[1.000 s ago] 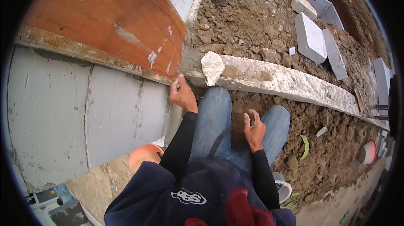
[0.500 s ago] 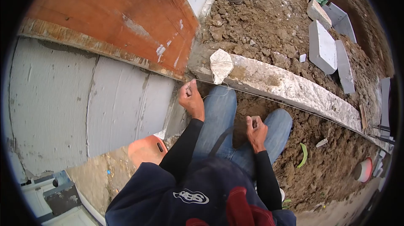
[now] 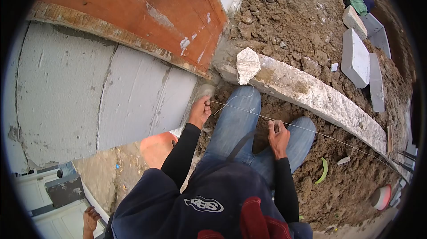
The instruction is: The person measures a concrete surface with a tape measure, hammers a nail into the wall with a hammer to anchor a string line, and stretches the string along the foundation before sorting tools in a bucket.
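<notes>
A thin pale string (image 3: 235, 107) stretches from my left hand across my knees and off to the right. My left hand (image 3: 200, 112) is closed in a pinch on its near end, beside the grey block wall (image 3: 133, 92). At my right knee, my right hand (image 3: 278, 138) has its fingers curled closed at the string, which runs by the fingertips. A loose loop of string hangs over my left knee from a crumpled whitish piece (image 3: 248, 65). That piece rests on the long concrete beam (image 3: 320, 94) in front of me.
An orange-brown board (image 3: 133, 12) sits above the wall. White blocks (image 3: 355, 58) lie on the soil at right, near a bucket (image 3: 381, 197). An orange plastic piece (image 3: 156, 150) is behind my left arm. Another person's hand (image 3: 91, 217) shows at lower left.
My left hand has drawn down toward me, bringing the string away from the beam's edge and over my knees. The string now meets my right hand. Another person's hand has appeared at lower left.
</notes>
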`<move>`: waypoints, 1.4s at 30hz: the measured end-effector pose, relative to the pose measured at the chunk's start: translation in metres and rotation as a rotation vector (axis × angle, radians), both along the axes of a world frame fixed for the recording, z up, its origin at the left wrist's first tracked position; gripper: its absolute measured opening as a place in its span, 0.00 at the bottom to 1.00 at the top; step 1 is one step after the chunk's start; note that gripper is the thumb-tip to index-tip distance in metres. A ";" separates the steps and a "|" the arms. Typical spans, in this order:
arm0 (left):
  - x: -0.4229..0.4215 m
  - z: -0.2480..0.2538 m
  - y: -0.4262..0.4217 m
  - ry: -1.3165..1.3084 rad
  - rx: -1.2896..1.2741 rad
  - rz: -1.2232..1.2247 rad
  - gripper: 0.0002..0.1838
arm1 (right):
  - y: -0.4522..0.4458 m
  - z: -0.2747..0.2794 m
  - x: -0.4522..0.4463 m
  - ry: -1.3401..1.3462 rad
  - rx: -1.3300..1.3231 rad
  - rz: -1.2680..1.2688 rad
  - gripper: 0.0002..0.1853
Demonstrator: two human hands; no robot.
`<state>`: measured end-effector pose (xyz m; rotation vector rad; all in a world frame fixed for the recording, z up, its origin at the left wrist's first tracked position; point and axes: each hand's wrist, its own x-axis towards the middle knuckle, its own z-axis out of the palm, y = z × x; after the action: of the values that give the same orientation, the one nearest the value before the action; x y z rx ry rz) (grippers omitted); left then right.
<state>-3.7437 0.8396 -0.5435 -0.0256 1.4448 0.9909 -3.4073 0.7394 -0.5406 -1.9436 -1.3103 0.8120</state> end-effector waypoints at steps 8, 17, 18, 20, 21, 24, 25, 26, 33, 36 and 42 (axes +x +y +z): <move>0.002 0.032 -0.014 0.273 0.237 -0.071 0.21 | 0.001 0.002 -0.001 0.057 0.032 -0.036 0.13; -0.017 0.056 -0.018 0.301 0.288 -0.191 0.20 | -0.010 0.001 -0.012 0.151 0.211 0.108 0.14; -0.016 0.058 -0.017 0.340 0.298 -0.254 0.20 | -0.007 0.009 -0.011 0.158 0.162 0.107 0.17; -0.008 0.062 -0.014 0.501 0.327 -0.344 0.16 | 0.001 0.018 -0.016 0.297 0.094 0.018 0.18; -0.006 0.065 -0.012 0.583 0.344 -0.388 0.14 | 0.007 0.020 -0.020 0.366 0.063 -0.025 0.19; -0.005 0.071 -0.003 1.037 0.702 -0.618 0.11 | 0.026 0.035 -0.032 0.543 0.126 -0.098 0.18; -0.002 0.078 0.000 1.086 0.741 -0.649 0.10 | 0.034 0.044 -0.035 0.567 0.139 -0.103 0.18; 0.002 0.086 0.003 1.137 0.780 -0.679 0.10 | 0.043 0.049 -0.038 0.575 0.161 -0.122 0.18; 0.041 0.063 0.030 1.234 0.944 -0.190 0.12 | 0.091 0.097 -0.034 0.428 0.200 -0.081 0.19; 0.083 0.060 0.050 1.124 0.560 0.139 0.15 | 0.083 0.094 -0.022 0.084 0.125 0.023 0.19; 0.119 0.052 0.086 0.771 0.592 0.562 0.21 | 0.082 0.034 0.073 -0.522 0.268 -0.085 0.15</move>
<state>-3.6247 0.9254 -0.4914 0.4479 1.8065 2.0159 -3.3342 0.8215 -0.5067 -2.0424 -1.5218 0.0692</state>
